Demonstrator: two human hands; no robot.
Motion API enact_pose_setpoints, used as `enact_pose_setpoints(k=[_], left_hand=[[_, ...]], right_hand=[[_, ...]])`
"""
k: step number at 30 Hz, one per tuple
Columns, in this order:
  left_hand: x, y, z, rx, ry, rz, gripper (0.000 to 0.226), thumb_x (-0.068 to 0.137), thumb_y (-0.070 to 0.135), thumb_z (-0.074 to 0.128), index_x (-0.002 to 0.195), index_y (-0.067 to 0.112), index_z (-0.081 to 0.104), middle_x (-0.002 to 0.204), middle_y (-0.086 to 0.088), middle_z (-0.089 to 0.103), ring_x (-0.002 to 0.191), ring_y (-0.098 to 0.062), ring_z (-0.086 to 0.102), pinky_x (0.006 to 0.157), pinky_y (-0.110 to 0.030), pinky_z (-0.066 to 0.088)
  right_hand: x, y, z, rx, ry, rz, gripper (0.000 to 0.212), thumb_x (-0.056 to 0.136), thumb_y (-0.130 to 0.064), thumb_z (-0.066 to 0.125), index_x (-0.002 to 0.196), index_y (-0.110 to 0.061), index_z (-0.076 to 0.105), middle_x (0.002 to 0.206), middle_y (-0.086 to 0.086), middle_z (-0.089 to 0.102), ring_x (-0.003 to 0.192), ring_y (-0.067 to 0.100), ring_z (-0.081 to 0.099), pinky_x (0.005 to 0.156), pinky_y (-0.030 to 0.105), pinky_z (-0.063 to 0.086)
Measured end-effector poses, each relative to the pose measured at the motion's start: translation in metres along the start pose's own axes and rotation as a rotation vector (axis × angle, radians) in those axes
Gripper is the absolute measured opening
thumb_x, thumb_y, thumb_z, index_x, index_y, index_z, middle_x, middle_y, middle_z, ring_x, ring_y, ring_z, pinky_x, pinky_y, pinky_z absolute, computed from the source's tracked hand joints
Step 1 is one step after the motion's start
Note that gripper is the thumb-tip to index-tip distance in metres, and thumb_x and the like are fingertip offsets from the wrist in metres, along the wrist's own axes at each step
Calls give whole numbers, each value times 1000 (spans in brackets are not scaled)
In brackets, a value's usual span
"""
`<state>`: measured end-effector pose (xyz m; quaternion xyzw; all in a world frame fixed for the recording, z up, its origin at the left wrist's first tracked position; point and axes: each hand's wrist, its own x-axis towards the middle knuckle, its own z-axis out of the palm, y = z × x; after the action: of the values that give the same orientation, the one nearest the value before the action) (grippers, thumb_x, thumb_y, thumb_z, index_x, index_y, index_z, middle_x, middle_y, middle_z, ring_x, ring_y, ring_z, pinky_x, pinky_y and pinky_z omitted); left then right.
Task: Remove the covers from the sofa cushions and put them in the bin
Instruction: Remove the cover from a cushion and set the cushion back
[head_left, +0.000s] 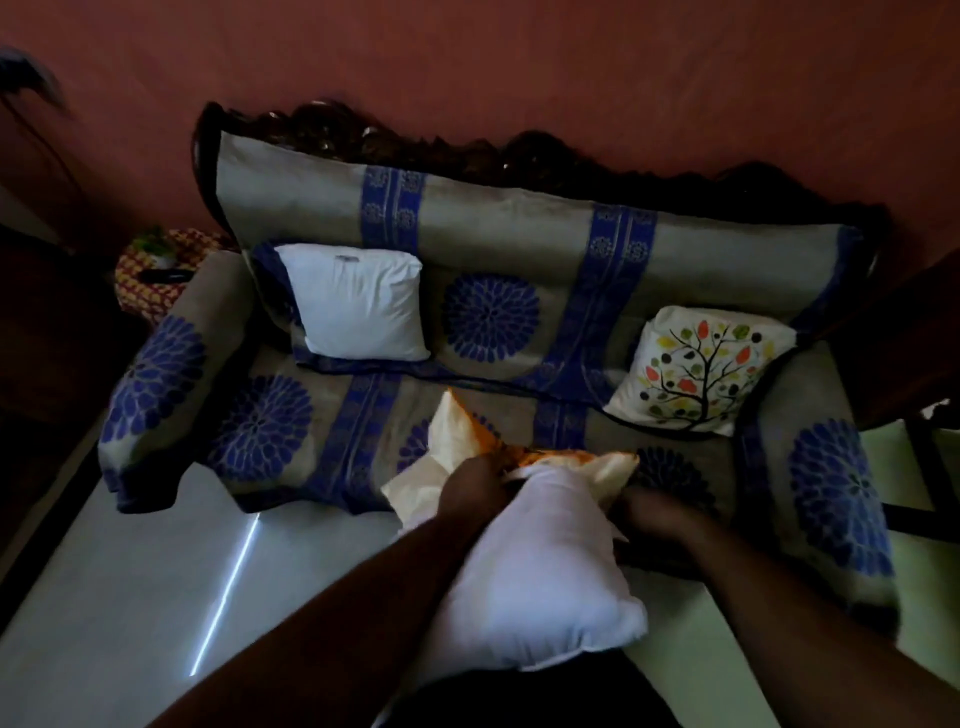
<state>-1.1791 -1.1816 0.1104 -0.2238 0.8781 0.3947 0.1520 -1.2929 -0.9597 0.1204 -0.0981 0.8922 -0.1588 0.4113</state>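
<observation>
Head cam, looks fwd & down, close over sofa (519, 291) front

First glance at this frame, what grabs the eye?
The white cushion insert at bottom centre, half out of its cream-and-orange cover, which both hands grip: left hand, right hand. Behind them is the sofa, in grey fabric with blue flower prints. On it a bare white cushion leans at the left and a tree-print cushion at the right.

dim room, red-brown wall (519, 62), pale glossy floor (130, 597)
</observation>
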Motion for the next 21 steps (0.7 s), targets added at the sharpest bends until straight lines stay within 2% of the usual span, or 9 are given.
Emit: enact_pose_setpoints(k=[2,3,4,6,8,11,14,17,21], left_hand=[[9,1,12,-8,4,10,32,84,56,62,103,31,68,100,3,73,96,-22,68,77,-30,50],[13,5,11,2,4,28,28,83,55,61,95,30,65,95,2,72,94,-23,68,74,-30,50],[16,7,11,10,2,46,27,84,55,59,90,29,62,91,1,71,91,-24,67,73,-31,50],[15,12,11,26,-7,34,30,85,54,62,94,26,64,95,-1,69,92,-24,66,74,-31,50],[17,8,15,25,19,12,33,83,53,69,101,25,65,108,-4,63,98,-26,63,79,-34,49],[19,0,14,97,35,-37,44,78,55,74,106,23,61,116,-7,56,105,-32,60,82,-40,50],[20,-5,16,148,-18,-97,52,79,63,67,113,23,63,118,-8,64,109,-31,62,89,-38,51],[20,-1,17,197,-55,-116,47,84,65,57,108,26,66,115,-8,69,108,-29,64,86,-35,49],[23,0,6,209,10,-133,47,86,71,49,86,25,60,108,-9,70,103,-30,65,80,-34,49]], right_hand=[[9,-9,-6,56,311,-91,9,95,-19,60,101,-20,66,114,13,70,99,26,64,82,31,47],[15,-19,-9,119,463,-127,5,91,-19,64,89,-23,62,98,8,70,86,24,62,75,32,46],[17,-30,-11,150,552,-172,11,88,-22,67,84,-23,57,86,2,67,77,20,59,70,32,45],[15,-52,-10,28,413,-273,15,85,-35,71,86,-24,60,83,-4,62,76,17,58,69,31,46],[12,-60,1,-267,219,-265,20,87,-43,68,95,-24,70,95,-1,68,89,21,63,76,32,51],[20,-55,13,-445,123,-284,25,89,-39,66,106,-23,75,109,5,70,104,29,64,88,35,52],[25,-55,16,-477,59,-301,20,90,-33,63,103,-22,73,115,8,68,110,32,59,94,37,50],[30,-54,16,-476,101,-317,25,92,-37,62,107,-17,67,114,10,65,108,32,60,88,36,50],[30,-52,36,-350,374,-396,26,99,-33,49,116,-14,55,114,13,61,103,35,60,77,41,46]])
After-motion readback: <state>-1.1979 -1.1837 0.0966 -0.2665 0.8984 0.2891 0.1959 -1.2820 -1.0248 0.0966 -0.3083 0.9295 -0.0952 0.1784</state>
